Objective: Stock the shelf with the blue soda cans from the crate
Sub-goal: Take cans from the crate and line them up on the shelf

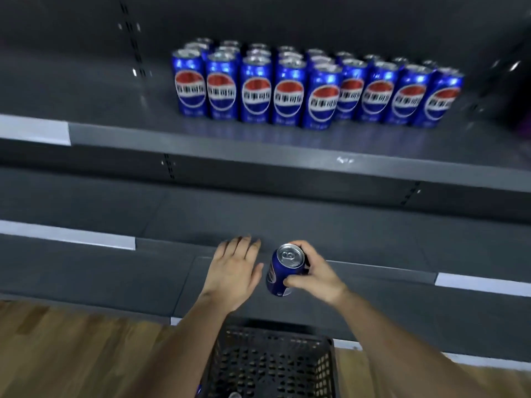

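Observation:
My right hand (314, 272) grips a blue soda can (283, 268) by its side, top tilted toward me, above the lower shelf edge. My left hand (234, 268) hovers flat just left of the can, fingers spread, holding nothing. Several blue soda cans (316, 87) stand in rows on the upper grey shelf (201, 139), labels facing out. The black perforated crate (273, 366) sits on the floor below my arms; a silver can top shows at its near edge.
A lower grey shelf (344, 225) runs between the stocked shelf and my hands. White price strips (34, 129) mark the shelf fronts. Wooden floor (71, 354) lies at the bottom left. Bare shelf surface lies left of the can rows.

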Demonstrator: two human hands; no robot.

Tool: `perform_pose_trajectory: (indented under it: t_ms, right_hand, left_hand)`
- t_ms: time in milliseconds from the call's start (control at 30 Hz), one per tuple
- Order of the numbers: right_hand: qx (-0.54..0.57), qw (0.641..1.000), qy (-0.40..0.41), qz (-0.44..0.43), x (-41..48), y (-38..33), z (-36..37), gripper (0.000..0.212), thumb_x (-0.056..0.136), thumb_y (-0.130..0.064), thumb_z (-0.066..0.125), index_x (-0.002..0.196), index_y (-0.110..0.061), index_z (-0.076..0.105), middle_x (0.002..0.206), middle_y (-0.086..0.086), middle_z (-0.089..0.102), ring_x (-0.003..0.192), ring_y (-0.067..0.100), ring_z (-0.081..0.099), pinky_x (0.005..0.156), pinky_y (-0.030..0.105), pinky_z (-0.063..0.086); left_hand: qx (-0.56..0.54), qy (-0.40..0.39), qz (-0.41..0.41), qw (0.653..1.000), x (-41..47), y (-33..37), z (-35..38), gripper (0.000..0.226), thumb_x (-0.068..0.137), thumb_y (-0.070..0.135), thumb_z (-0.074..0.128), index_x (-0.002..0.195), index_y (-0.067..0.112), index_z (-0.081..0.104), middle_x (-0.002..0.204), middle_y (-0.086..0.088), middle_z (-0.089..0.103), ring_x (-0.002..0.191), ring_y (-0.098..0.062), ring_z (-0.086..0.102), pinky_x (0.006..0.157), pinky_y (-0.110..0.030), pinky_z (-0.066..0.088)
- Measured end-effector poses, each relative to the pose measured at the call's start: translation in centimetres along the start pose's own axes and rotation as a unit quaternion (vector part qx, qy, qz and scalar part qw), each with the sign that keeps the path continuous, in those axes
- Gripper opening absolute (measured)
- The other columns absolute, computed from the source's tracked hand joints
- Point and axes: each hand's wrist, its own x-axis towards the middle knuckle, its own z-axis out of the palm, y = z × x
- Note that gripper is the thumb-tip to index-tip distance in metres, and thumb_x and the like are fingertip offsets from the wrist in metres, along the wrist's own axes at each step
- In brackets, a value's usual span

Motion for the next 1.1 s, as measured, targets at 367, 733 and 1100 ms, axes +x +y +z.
perform_pose_trajectory:
  t_ms: [367,733,1100]
  right_hand:
    - [-0.020,0.996,0.033,-0.078,-2.3,-15.5,-5.9,0.058,0.064,-0.002,0.067,0.119,-0.008,0.050,0.098,0.003,0.063,0.089,0.008,0.060,0.078,0.026,0.053]
    - [-0.014,0.987,0.091,-0.134,0.4,-21.6,-13.4,0.052,0.066,-0.008,0.065,0.117,-0.017,0.056,0.106,0.004,0.068,0.095,0.010,0.064,0.078,0.026,0.055]
    - [-0.094,0.980,0.136,-0.111,5.1,-22.8,-19.4,0.059,0.058,-0.033,0.070,0.116,-0.033,0.059,0.110,-0.009,0.070,0.106,0.011,0.065,0.100,0.044,0.049]
  left_hand:
    - [0.027,0.072,0.040,0.996,7.6,1.3,-12.1,0.057,0.090,0.041,0.028,0.130,0.011,0.055,0.131,-0.012,0.057,0.121,-0.029,0.052,0.102,-0.046,0.039]
    - [0.049,0.118,0.059,0.990,15.0,3.6,-14.8,0.055,0.090,0.040,0.029,0.127,0.009,0.055,0.128,-0.012,0.057,0.117,-0.031,0.052,0.098,-0.045,0.040]
    - [0.071,0.122,0.011,0.990,19.9,4.2,-13.2,0.047,0.094,0.039,0.041,0.131,0.012,0.053,0.123,-0.009,0.058,0.112,-0.027,0.053,0.095,-0.043,0.038]
